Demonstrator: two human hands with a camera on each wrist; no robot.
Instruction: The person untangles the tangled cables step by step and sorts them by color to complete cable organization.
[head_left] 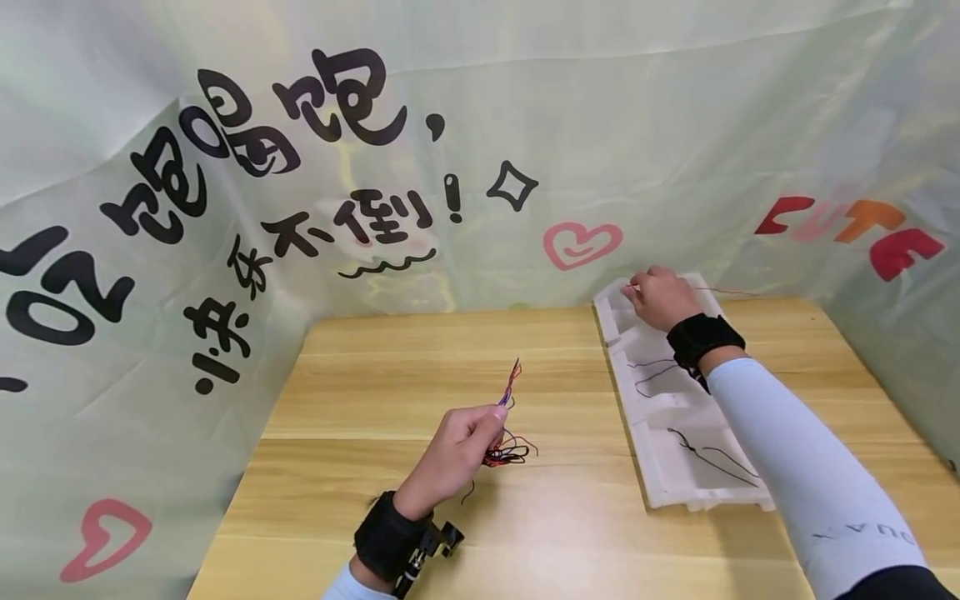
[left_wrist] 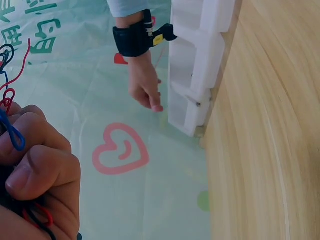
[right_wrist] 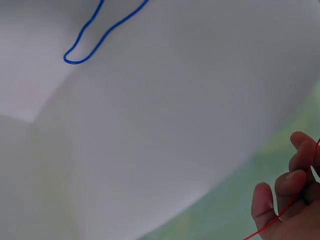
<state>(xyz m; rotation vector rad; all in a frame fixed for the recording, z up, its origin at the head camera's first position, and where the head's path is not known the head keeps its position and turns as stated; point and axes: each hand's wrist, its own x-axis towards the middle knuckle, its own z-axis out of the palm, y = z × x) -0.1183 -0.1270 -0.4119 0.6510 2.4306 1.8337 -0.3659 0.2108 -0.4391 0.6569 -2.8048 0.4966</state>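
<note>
Fingers (right_wrist: 262, 200) of the right hand (head_left: 663, 298) are closed on a red wire (head_left: 727, 291) at the far end of a white tray (head_left: 639, 442), while a mixed wire bundle (head_left: 508, 452) is clutched in the left hand (head_left: 456, 446) above the wooden table (head_left: 375, 367). In the tray, a blue wire (right_wrist: 103, 37) and a black wire (head_left: 718, 465) are laid. Sorting by colour appears under way; next, the red wire likely needs to be lowered into the far compartment (head_left: 619, 313) and released.

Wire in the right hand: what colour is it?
Red; the wire shows best in the right wrist view.
</note>
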